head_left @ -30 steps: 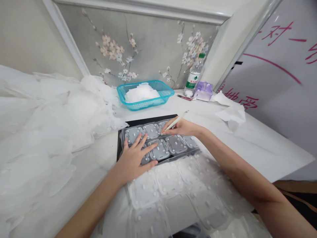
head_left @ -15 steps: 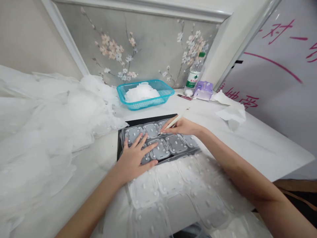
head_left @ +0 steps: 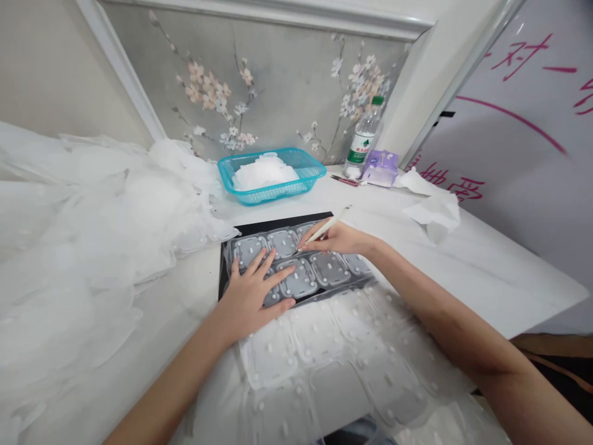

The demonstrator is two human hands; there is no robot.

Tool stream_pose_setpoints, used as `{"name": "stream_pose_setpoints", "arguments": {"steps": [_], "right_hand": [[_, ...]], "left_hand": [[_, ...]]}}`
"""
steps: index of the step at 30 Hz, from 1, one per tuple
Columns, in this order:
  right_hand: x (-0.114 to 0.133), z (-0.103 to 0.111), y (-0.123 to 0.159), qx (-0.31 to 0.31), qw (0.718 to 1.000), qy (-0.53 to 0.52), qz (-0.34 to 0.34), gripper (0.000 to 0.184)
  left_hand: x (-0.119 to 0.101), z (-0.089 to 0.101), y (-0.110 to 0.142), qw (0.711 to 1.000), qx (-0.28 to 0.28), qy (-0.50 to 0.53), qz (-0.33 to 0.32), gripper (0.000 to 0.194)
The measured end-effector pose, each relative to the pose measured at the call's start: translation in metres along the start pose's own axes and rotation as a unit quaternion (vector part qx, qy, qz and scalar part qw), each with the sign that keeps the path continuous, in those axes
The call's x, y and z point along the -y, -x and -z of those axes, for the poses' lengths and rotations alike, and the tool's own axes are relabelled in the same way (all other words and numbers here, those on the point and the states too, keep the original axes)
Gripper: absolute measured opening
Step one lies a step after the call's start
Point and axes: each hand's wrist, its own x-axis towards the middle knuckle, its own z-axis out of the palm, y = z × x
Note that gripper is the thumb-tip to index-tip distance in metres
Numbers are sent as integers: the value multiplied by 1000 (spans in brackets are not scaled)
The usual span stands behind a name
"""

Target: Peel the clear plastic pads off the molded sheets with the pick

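A translucent plastic sheet [head_left: 297,279] moulded with rows of rounded square panels lies over a black board [head_left: 264,228] on the table. My left hand [head_left: 248,300] rests flat on the sheet's left part, fingers spread. In my right hand [head_left: 341,237] is a slim white pen-like tool [head_left: 327,226], gripped like a pencil. Its lower end meets the sheet beside an upper-row panel; the exact tip is too small to make out. Toward me the sheet continues past the board, where one panel position [head_left: 338,395] is an open gap.
Translucent sheets [head_left: 83,247] are heaped on the left. A blue basket [head_left: 278,196] with white pieces stands at the back, near a green-capped bottle [head_left: 362,142], red-handled snips [head_left: 346,181], a purple tissue pack [head_left: 380,168] and crumpled white paper [head_left: 433,213].
My right hand and the pen-like tool have shifted very slightly left and toward me along the panel's edge. My left hand stays in place.
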Motion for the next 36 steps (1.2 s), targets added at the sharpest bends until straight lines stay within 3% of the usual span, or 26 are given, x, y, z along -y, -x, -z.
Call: {"name": "stream_pose_setpoints", "arguments": {"steps": [7, 14, 20, 27, 31, 36], "right_hand": [[4, 13, 5, 11, 997, 66, 24, 21], [5, 17, 5, -13, 999, 28, -33, 25], [13, 34, 22, -88, 995, -8, -36, 25], [-23, 31, 36, -94, 992, -73, -49, 30], [-29, 30, 32, -95, 992, -76, -36, 33], [-30, 28, 29, -94, 993, -67, -22, 34]], "left_hand": [[0, 0, 1, 1000, -11, -1, -6, 57], [0, 1, 0, 1000, -5, -8, -3, 57], [0, 6, 1, 999, -37, -26, -4, 49], [-39, 4, -35, 996, -71, -19, -51, 42], [-61, -13, -52, 998, -64, -11, -2, 44], [-66, -23, -53, 997, -61, -29, 22, 53]]}}
